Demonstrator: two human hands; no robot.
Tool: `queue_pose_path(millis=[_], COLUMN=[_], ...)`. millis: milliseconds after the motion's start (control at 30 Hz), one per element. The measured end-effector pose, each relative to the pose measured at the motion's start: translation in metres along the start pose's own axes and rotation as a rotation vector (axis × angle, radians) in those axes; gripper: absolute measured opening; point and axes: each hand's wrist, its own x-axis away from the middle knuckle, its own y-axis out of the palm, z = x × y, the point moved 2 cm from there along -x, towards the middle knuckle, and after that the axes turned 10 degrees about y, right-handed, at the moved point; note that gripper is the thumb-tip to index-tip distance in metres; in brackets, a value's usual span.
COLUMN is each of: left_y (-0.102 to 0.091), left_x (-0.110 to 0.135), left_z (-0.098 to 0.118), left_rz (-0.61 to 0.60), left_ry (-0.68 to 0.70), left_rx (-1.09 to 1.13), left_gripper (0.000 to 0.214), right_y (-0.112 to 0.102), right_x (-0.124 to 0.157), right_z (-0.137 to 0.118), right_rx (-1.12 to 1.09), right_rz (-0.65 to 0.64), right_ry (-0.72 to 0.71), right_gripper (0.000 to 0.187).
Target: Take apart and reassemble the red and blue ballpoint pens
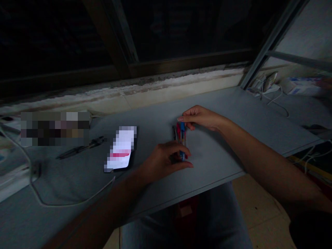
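A small bunch of pens point(181, 136), red, blue and dark, lies on the grey desk point(233, 114) near its front edge. My left hand point(166, 160) pinches the near end of the bunch, thumb and fingers closed round it. My right hand point(201, 117) grips the far end with curled fingers. Both forearms reach in from the bottom of the view.
A lit phone point(121, 148) lies left of the pens. A dark pair of scissors or pliers point(83, 147) lies further left, with a white cable point(64, 202) looping near the front edge. Chargers and cords point(269, 86) sit at the right by a metal frame. A window sill runs behind.
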Motion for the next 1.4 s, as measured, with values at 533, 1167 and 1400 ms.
queue_pose_path(millis=[533, 1167, 1400], left_y=[0.0023, 0.0026, 0.0024], left_x=[-0.0015, 0.0000, 0.0004], left_z=[0.0014, -0.0029, -0.0028], left_rz=[0.026, 0.001, -0.017], left_ry=[0.042, 0.047, 0.063], left_rx=[-0.079, -0.130, -0.178], left_gripper=[0.016, 0.020, 0.016], right_y=[0.0008, 0.0031, 0.0023], right_x=[-0.0004, -0.0002, -0.0024], right_z=[0.0010, 0.0010, 0.0038], right_rx=[0.060, 0.124, 0.137], right_rz=[-0.052, -0.112, -0.118], right_ry=[-0.011, -0.043, -0.031], right_gripper=[0.048, 0.044, 0.042])
